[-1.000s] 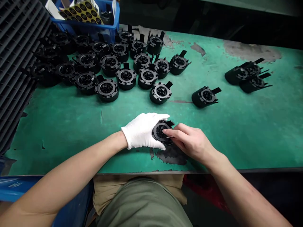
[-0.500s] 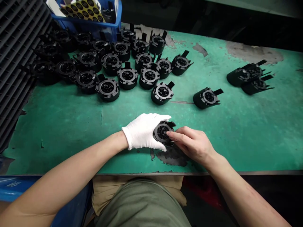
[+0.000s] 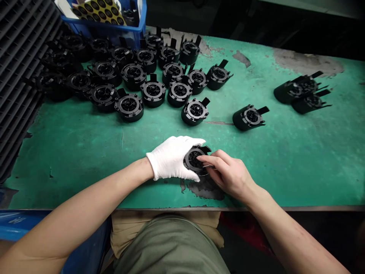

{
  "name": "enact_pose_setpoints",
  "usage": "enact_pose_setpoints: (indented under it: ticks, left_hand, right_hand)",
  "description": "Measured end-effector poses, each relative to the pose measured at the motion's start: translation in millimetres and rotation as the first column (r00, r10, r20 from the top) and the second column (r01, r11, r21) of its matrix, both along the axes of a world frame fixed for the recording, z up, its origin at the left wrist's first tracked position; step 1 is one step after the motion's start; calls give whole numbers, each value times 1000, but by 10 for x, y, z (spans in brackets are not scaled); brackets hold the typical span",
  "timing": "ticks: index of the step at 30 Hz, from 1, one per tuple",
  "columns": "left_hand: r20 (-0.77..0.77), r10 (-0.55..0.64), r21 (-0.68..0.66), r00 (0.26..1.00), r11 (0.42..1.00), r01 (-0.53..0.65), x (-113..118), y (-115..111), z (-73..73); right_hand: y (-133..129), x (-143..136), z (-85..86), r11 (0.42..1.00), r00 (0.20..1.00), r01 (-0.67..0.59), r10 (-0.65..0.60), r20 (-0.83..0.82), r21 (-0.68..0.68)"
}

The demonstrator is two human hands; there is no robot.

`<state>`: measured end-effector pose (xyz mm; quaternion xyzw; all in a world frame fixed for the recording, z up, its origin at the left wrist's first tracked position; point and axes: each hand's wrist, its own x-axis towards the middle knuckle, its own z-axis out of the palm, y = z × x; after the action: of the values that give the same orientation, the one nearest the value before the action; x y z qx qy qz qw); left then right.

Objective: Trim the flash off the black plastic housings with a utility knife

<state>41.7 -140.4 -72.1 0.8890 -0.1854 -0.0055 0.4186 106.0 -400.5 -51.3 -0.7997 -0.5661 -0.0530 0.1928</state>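
Left fingers clamped on black housing, right fingers pinching thin piece, its other end hidden by the hand

Black housings, plastic in appearance, are finished matt on the sides and glossy on the rims. The left hand is covered in matt white cloth. The green tabletop is smooth, with rough, worn grey patches.
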Motion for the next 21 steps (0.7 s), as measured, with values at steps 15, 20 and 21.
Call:
enact_pose_setpoints:
  ticks: [15,20,21]
  left_hand:
    - [-74,-102,-58,992,994,98,-8,44,-11]
    - [-13,-123,-224,992,967,117,-53,105,-7]
    - [0,-113,-247,994,963,109,-57,114,-2]
  right_hand:
    - [-61,-5,156,999,992,25,-22,-123,20]
    - [-124,46,376,992,980,113,-104,-172,46]
    - [-126,64,390,995,984,97,-91,-154,31]
